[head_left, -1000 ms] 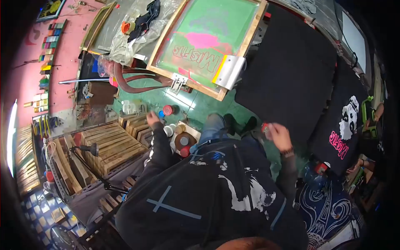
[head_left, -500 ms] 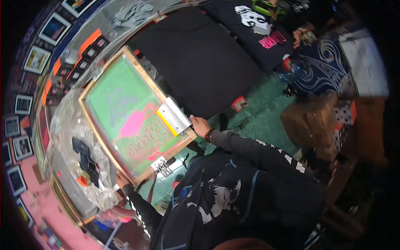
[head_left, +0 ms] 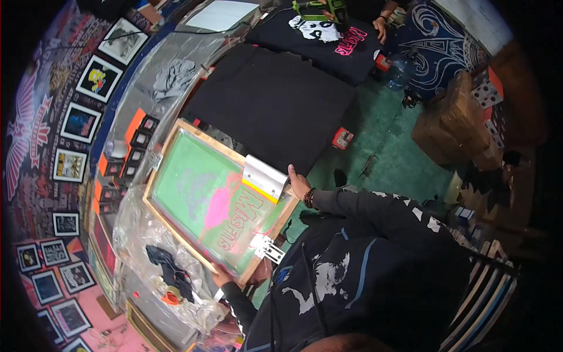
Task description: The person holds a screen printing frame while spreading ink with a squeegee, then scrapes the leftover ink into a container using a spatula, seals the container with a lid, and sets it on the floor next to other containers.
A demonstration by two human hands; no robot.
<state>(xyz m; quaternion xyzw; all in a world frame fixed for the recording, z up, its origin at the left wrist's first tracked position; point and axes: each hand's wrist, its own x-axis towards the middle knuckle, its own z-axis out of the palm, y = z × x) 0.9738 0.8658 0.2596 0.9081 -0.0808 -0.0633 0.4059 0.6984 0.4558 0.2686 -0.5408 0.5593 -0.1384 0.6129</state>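
Observation:
A wood-framed screen (head_left: 202,193) with green mesh, pink ink and outlined lettering lies tilted in view. At its lower left corner my left hand (head_left: 221,276) grips the wooden frame. My right hand (head_left: 299,183) holds the corner on the right, thumb up, beside the squeegee; its fingers are partly hidden. The metal squeegee (head_left: 265,178) with a yellow edge rests across the screen's right end. A metal hinge clamp (head_left: 268,249) sits on the near side of the frame. Behind the screen lies a black shirt (head_left: 272,105), spread flat.
Another black shirt (head_left: 322,41) bears a white skull and pink lettering; a co-worker's hand (head_left: 380,28) is beside it. Cardboard boxes (head_left: 451,126) stand at right. Crumpled plastic and a dark cloth (head_left: 170,271) lie at left. Small framed pictures (head_left: 79,123) line the left wall.
Both hands have come onto the screen frame since the earliest frame; the right held nothing but a small red item then. The view has swung round, and the screen appears lower and farther right.

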